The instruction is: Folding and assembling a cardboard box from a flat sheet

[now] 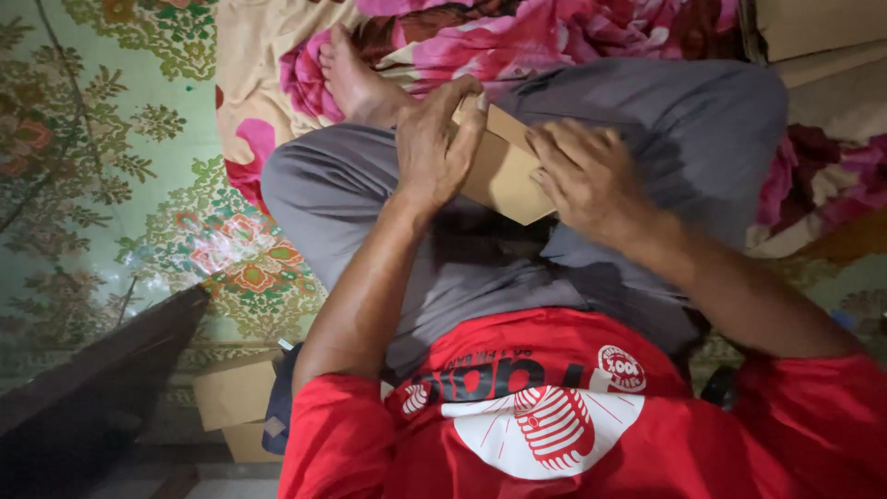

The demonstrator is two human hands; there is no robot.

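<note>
I sit cross-legged in grey trousers and a red shirt. A small brown cardboard box (504, 171) rests in my lap. My left hand (436, 148) grips its left side, fingers curled over the top edge. On the box's right side lies my right hand (587, 176), fingers pressed on the cardboard. My bare foot (356, 79) shows just beyond the left hand. Much of the box is hidden under both hands.
A pink floral cloth (517, 32) lies under my legs. Green patterned floor covering (120, 166) spreads to the left. More brown cardboard pieces (236, 397) sit at my lower left, a dark slanted object (92, 388) beside them. Stacked cardboard (822, 37) fills the top right.
</note>
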